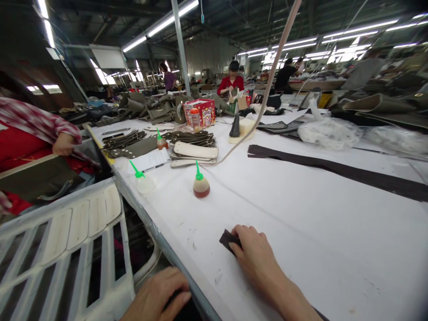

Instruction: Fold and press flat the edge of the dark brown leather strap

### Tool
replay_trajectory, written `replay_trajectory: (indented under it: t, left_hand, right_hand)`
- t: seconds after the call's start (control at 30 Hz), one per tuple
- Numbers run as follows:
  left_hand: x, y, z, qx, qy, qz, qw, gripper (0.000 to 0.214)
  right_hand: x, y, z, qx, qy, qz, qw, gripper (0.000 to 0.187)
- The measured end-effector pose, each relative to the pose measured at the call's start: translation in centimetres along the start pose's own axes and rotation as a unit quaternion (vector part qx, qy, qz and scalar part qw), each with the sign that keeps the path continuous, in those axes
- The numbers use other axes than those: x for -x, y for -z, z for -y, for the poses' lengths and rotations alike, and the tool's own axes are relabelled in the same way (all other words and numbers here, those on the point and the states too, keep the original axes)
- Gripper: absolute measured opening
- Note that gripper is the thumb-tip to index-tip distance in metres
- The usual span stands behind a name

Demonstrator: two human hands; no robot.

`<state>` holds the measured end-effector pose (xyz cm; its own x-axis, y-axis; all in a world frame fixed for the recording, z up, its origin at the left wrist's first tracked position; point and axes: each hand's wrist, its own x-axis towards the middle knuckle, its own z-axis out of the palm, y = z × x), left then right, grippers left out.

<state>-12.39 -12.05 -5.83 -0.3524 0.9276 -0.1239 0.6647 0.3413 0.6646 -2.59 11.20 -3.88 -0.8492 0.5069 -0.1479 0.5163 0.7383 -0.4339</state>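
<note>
My right hand (254, 254) lies on the white table (301, 214) near its front edge, fingers curled over a small dark brown leather piece (228, 239) that pokes out to the left. My left hand (160, 296) is below the table edge at the bottom of the view, fingers wrapped round something dark I cannot make out. Two small glue bottles with green nozzles stand ahead: one with reddish liquid (201, 183) and a clear one (142, 178).
A long dark leather strip (334, 167) crosses the table at right. Stacked leather pieces (194, 151), a third bottle (161, 141) and a red box (200, 111) lie farther back. A white slatted rack (67, 240) stands left. A person in plaid sleeve (40, 125) works at left; others work behind.
</note>
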Motion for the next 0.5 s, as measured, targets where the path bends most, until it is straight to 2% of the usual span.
replay_trajectory:
  t: [0.1,0.2,0.33,0.5]
  left_hand:
    - [-3.7,1.7,-2.8,-0.095,-0.157,-0.094,0.979,0.022]
    - [-7.4,1.5,-3.4,-0.23,-0.261,-0.085,0.934,0.022]
    - [-10.6,0.0,-1.3,-0.291,-0.323,-0.069,0.898,0.026]
    - [-11.3,0.0,0.1,-0.311,-0.361,-0.097,0.874,0.028]
  right_hand:
    - [-0.1,-0.2,-0.1,-0.006,0.004,-0.007,1.0,0.011]
    - [-0.2,-0.4,-0.1,-0.01,0.006,-0.016,1.0,0.012]
    - [-0.4,-0.6,-0.2,-0.021,0.005,-0.025,0.999,0.012]
    - [-0.7,-0.9,-0.4,-0.022,0.001,-0.03,0.999,0.017]
